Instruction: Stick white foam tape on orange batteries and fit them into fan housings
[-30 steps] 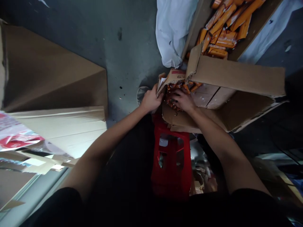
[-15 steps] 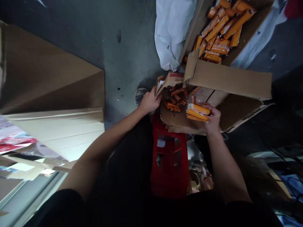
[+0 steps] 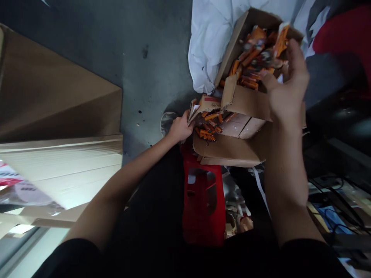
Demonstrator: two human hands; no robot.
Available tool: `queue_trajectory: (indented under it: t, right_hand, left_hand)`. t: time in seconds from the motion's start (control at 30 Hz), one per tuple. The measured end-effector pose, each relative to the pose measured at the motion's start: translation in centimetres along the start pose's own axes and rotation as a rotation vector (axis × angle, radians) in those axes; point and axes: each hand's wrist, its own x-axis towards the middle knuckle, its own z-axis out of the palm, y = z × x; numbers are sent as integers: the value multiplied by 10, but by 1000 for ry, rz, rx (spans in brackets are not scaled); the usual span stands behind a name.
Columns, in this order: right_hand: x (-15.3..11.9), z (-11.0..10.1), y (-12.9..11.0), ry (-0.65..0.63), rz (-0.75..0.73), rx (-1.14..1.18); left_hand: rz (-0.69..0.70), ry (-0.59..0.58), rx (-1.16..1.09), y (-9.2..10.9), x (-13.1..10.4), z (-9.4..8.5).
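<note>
My left hand grips the torn left flap of the near cardboard box. Inside that box, orange cylindrical battery packs with thin dark wires lie gathered at the left end. My right hand is over the far cardboard box, its thumb and fingers spread apart. Just beyond its fingertips is a blurred orange battery pack, apparently loose. Several more orange packs lie jumbled in the far box, some smeared by motion.
White sheeting lies around the far box. A red plastic stool stands below the near box. To the left is a large open carton. Another red object is at upper right, and dark cables lie at lower right.
My right hand has moved from the near box up to the far box and has opened, letting go of the orange battery packs it held. My left hand stays on the flap.
</note>
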Motion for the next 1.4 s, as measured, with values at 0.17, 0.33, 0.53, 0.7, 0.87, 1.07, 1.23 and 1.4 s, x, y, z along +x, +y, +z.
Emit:
queue_trajectory:
  t: [0.17,0.33,0.53,0.7,0.87,1.07,1.23,1.4]
  right_hand:
    - [-102,30,-8,152,-133,-122]
    - [-155,80,7,-282,-62,-165]
    - [-141,140,34,-282,277,-400]
    - [-132,180,29,-272,413,-338]
    - [-124,198,16,-232,498,-294]
    - [-141,202,11,-205,402,-348]
    - [-151,213,-8,-198,263,-321]
    - [-136,210,-17,-392,218,-328]
  left_hand:
    - [-13,-4,1,-1,0,0]
    - [-11,-13,-10,0,0,-1]
    - [-23,-8,8,3,-1,0]
    - [-22,-19,47,4,0,3]
    - [-37,1,8,5,0,5]
    - [-28,7,15,5,-1,4]
    - [-28,6,11,3,0,4]
    - [-23,18,19,1,0,4]
